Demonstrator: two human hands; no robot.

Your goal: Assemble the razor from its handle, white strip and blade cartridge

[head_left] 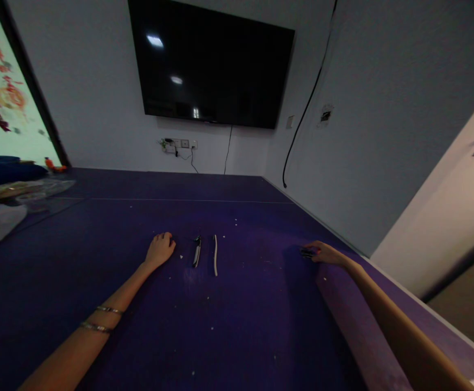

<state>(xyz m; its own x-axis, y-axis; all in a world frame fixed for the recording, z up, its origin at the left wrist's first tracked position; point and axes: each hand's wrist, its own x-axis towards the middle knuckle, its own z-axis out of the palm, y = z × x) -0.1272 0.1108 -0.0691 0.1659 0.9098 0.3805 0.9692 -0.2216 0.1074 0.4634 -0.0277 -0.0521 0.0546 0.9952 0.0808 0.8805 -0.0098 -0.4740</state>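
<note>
My left hand (pixel 161 251) rests palm down on the purple tabletop (pixel 245 315), its fingers slightly bent and the thumb a little apart, with nothing visible in it. To its right lies a slim black-and-silver tool (pixel 197 253), narrow at its far end; its exact kind is unclear. Beside that lies a thin whitish stick (pixel 215 256), slightly curved like a toothbrush. Far to the right, my right hand (pixel 323 253) has its fingers closed on a small black object (pixel 306 253) at the table surface. The fingers partly hide this object, and its kind cannot be made out.
Small white scraps (pixel 224 237) are scattered over the table. Clear plastic bags (pixel 0 222) and dark blue cloth (pixel 8 169) lie at the far left. A black cable (pixel 302 117) hangs along the right wall, and a television (pixel 216 65) is mounted beyond the table.
</note>
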